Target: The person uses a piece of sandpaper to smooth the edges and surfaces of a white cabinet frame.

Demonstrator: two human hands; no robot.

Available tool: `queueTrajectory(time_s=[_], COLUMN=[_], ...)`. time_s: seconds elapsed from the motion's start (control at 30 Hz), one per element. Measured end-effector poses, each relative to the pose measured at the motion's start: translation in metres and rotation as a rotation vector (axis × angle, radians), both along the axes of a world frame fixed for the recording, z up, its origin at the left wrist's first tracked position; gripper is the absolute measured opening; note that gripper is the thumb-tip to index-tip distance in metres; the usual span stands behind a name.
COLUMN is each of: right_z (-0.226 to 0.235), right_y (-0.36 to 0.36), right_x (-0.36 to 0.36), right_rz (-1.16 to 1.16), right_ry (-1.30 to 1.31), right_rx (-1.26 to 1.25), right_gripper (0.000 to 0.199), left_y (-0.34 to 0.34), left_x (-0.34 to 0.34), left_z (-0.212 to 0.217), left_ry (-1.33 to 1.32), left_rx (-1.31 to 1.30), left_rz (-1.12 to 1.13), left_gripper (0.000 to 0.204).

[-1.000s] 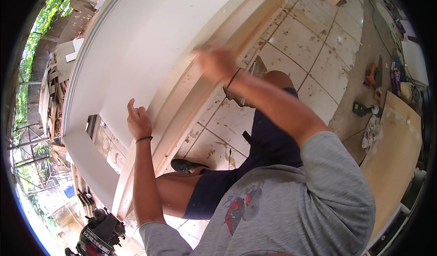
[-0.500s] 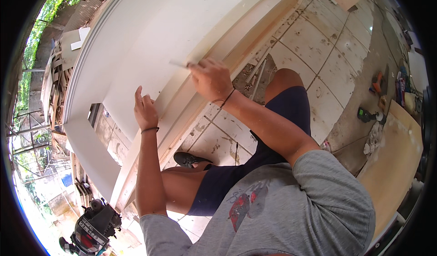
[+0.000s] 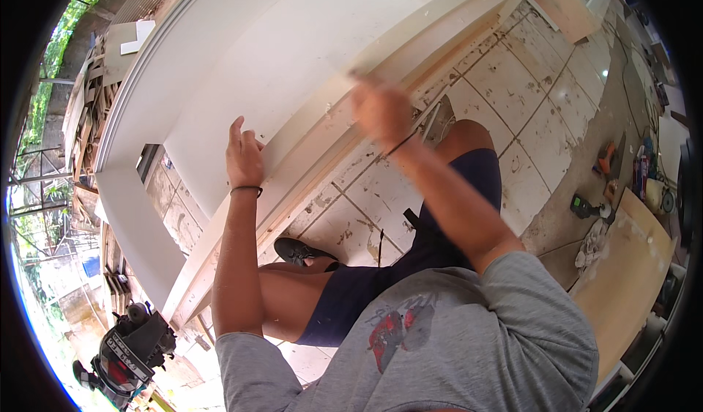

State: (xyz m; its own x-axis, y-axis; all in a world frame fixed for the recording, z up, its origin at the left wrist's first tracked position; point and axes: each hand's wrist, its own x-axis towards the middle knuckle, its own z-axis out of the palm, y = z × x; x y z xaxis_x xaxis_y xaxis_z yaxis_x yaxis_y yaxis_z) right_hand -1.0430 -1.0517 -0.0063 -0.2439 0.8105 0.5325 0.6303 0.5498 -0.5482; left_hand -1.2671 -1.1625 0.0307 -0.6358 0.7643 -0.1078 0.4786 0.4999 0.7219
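Observation:
A large white panel [image 3: 278, 68] with a raised frame lies before me, resting on cream wooden rails [image 3: 307, 170]. My left hand [image 3: 244, 156] presses flat against the panel's lower edge, fingers together and pointing up. My right hand [image 3: 381, 108] is blurred with motion over the frame's inner edge and is closed on a thin flat blade [image 3: 350, 69] that points up and to the left. I sit on the tiled floor [image 3: 512, 97], my knees bent beneath the rails.
A black shoe [image 3: 300, 251] rests on the tiles under the rail. Small tools [image 3: 589, 207] and a rag [image 3: 593, 243] lie at the right, beside a wooden board [image 3: 630, 280]. A helmet [image 3: 128, 350] sits at lower left. Stacked wood [image 3: 84, 112] lies at far left.
My right hand has moved back up along the frame edge with the blade, after sliding down half a second ago. My left hand stays on the panel's edge.

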Motion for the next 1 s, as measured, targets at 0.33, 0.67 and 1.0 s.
queueTrajectory(time_s=[0.33,0.67,1.0], right_z=[0.013,0.011,0.008], right_y=[0.044,-0.067,0.078], right_x=[0.034,-0.046,0.051], right_rz=[-0.135,0.271,-0.280], right_ry=[-0.107,-0.032,-0.142], right_rx=[-0.095,0.049,0.114], right_gripper=[0.021,0.024,0.020], left_y=[-0.004,-0.005,-0.013], left_x=[0.004,0.005,0.007], left_z=[0.008,-0.002,0.004], left_ry=[-0.004,0.113,0.131], left_rx=[-0.017,-0.018,0.086], left_rz=[-0.001,-0.052,-0.163], left_gripper=[0.049,0.048,0.044])
